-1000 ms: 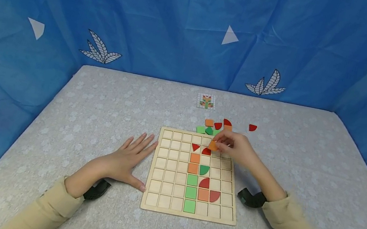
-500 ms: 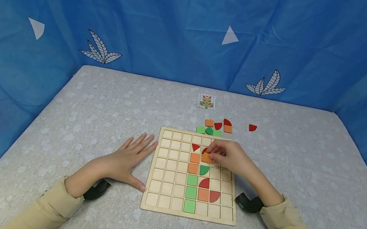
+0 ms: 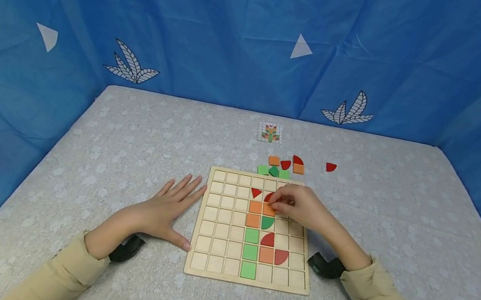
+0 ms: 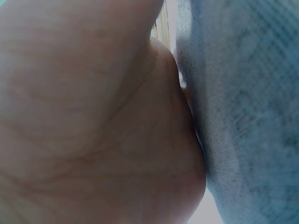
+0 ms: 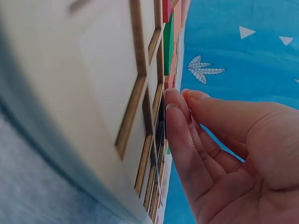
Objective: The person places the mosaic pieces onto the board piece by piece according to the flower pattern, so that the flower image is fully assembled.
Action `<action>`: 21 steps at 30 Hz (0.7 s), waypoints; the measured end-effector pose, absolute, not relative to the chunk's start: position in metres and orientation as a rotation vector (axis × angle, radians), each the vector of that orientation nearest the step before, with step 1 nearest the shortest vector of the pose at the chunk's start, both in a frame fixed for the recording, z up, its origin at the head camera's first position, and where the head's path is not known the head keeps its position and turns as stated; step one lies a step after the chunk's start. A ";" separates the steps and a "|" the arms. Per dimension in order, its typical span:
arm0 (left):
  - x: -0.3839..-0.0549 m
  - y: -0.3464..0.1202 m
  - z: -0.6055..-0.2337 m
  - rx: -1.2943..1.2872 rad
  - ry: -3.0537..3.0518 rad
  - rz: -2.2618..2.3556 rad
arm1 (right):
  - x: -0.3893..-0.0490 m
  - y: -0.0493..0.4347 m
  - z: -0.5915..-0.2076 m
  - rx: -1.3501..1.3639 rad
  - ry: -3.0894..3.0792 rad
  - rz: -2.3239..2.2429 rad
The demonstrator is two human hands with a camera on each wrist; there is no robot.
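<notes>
A wooden grid board (image 3: 209,265) lies on the table, with coloured tiles in several of its cells. My right hand (image 3: 303,203) is over its upper right part, thumb and fingertips pinched at the right edge of an orange square tile (image 3: 268,210). That tile lies in its cell, beside another orange square (image 3: 255,207) and above a green quarter-circle tile (image 3: 267,223). In the right wrist view, the fingertips (image 5: 172,106) are right at the board's surface. Flat on the cloth, fingers spread, my left hand (image 3: 161,213) has its thumb and fingertips by the board's left edge.
Behind the board lie loose tiles, among them an orange square (image 3: 274,160), a light green square (image 3: 263,170) and a red quarter circle (image 3: 297,160). Another red piece (image 3: 330,167) lies apart at right. Farther back is a pattern card (image 3: 269,132). A blue curtain (image 3: 220,36) hangs behind.
My right hand has moved down and slightly left over the board, bringing the orange square from near the top right into the cell below the red piece. My left hand has stayed still.
</notes>
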State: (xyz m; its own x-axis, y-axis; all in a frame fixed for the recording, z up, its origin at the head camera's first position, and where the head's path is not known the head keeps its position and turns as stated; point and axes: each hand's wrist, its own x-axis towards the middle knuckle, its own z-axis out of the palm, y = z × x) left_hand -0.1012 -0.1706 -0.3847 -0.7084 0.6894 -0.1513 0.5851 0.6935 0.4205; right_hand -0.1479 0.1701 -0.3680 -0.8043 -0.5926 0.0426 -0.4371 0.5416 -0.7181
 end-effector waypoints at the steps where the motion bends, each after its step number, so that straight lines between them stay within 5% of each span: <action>1: -0.101 -0.170 -0.385 1.009 2.609 0.495 | -0.148 0.170 -0.368 -0.883 2.573 -1.107; 10: -0.102 -0.171 -0.387 1.016 2.613 0.481 | -0.156 0.177 -0.359 -0.815 2.626 -1.114; 21: -0.101 -0.171 -0.386 1.015 2.608 0.494 | -0.206 0.211 -0.369 -0.431 2.882 -1.067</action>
